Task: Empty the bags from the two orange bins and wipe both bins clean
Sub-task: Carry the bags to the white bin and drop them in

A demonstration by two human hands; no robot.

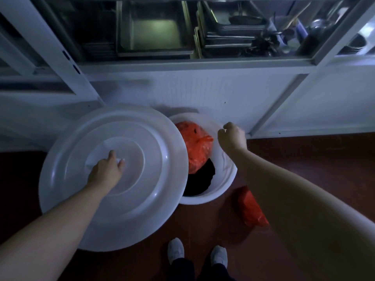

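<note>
White canvas shoes stand at the near edge on the dark red-brown floor, toes towards a white round plastic tub set against the white panelled cabinet base. To the right of the feet, on the floor just beside the tub, lies a crumpled orange-red plastic bag, likely one already taken out of a bin.

Held off to the left, the wide white round plastic lid is raised and shifted clear of most of the tub's mouth; the left hand grips its centre handle, fingers curled round it, apparently to keep the opening free. Inside the tub a knotted orange-red plastic bag sits against the far wall above a dark hollow. The right hand hovers over the tub's right rim, fingers curled into a loose fist on nothing visible.

No orange bin is in view. Open floor runs right of the tub; the lid crowds the left. Beyond, steel trays fill the shelf.
</note>
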